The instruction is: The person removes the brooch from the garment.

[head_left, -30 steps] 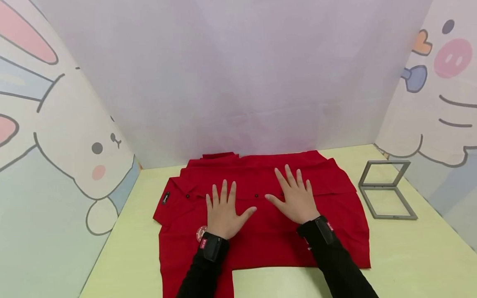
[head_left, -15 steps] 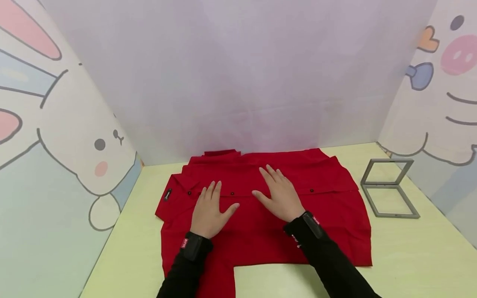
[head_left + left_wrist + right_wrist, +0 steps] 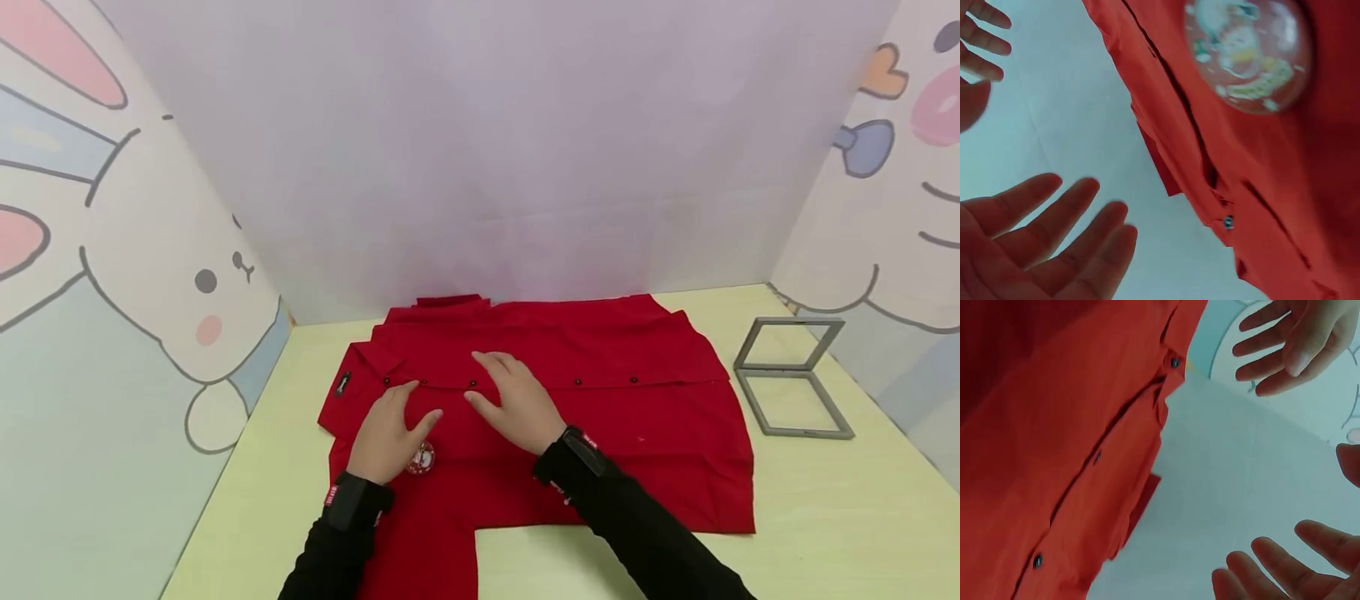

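Observation:
A red button-up shirt (image 3: 600,467) lies spread sideways on the table, collar toward the left, its row of dark buttons running across. A round printed badge (image 3: 422,458) sits on its front. My left hand (image 3: 386,437) is over the shirt's left part beside the badge, fingers together and loosely bent, thumb apart. Over the middle, my right hand (image 3: 521,408) is held palm inward with relaxed fingers. Both hold nothing. In the left wrist view, a gap shows between the left hand (image 3: 1060,244) and the shirt; the right wrist view shows the right hand (image 3: 1291,575) likewise apart from the cloth.
A grey hinged double frame (image 3: 806,433) stands half-raised at the right of the pale yellow table (image 3: 862,517). A plain pale wall (image 3: 525,167) rises behind the shirt. Cartoon-printed panels (image 3: 135,350) flank the table on both sides.
Both hands have moved left across the shirt, the left one also toward the person. Their spread fingers have drawn together and bent loosely. The badge shows again, and the view has shifted slightly.

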Available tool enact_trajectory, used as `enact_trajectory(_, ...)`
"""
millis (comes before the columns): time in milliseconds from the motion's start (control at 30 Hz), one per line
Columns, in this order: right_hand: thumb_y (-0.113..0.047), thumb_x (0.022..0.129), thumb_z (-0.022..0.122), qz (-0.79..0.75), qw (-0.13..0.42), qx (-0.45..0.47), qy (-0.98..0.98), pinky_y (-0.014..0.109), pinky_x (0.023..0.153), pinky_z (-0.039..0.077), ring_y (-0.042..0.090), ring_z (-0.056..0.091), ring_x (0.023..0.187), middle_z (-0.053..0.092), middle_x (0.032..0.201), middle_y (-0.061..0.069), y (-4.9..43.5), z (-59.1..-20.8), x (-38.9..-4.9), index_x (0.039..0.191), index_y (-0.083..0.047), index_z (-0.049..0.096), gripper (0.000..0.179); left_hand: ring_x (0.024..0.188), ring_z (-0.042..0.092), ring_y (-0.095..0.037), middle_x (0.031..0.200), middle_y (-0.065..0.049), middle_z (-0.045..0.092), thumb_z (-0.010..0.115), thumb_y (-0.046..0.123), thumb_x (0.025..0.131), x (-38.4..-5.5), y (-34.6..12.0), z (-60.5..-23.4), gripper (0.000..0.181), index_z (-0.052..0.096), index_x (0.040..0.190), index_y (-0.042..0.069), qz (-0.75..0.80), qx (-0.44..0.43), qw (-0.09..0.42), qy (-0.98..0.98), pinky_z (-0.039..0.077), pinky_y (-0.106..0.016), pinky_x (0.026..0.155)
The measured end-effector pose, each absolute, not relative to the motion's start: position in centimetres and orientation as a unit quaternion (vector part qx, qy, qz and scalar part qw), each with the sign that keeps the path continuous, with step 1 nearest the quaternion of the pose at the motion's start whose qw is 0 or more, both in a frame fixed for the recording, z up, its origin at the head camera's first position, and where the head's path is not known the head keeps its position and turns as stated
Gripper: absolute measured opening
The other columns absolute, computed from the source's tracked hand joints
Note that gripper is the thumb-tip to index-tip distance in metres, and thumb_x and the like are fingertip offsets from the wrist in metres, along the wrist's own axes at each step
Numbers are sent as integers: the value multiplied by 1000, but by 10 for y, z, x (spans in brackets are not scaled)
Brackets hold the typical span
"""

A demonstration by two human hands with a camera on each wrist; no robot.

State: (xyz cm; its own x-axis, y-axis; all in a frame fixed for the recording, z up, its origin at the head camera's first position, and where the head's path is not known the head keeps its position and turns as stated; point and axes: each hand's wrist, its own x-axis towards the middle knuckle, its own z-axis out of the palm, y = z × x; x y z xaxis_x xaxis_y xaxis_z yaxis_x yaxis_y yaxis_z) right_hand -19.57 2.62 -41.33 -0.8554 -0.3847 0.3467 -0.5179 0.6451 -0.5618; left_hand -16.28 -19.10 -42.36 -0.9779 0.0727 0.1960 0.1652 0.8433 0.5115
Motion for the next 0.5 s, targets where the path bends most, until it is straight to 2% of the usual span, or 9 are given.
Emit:
enact_trajectory(167, -28, 93, 69, 378, 50, 256, -888, 39, 98, 53, 27, 58, 120, 55, 136, 12, 8, -419, -194, 143, -9, 49, 57, 116, 60, -34, 129, -19, 60, 68, 27, 93, -162, -202, -428, 50, 56, 133, 1, -293, -47, 51, -954, 52, -49, 99)
enact_trajectory(300, -26, 94, 67, 404, -4, 255, -878, 37, 90, 56, 28, 62, 111, 56, 133, 13, -3, -426, -193, 142, -8, 50, 54, 113, 62, -32, 125, -17, 63, 67, 22, 93, -164, -208, -433, 42, 60, 129, 2, -301, -34, 23, -953, 52, -48, 98)
enact_trajectory(500, -24, 96, 64, 414, -63, 266, -868, 30, 80, 53, 21, 62, 97, 62, 120, 12, -14, -439, -189, 136, -4, 54, 46, 106, 63, -29, 120, -15, 65, 68, 17, 92, -161, -213, -440, 34, 64, 123, 3, -291, -31, -18, -956, 54, -44, 92)
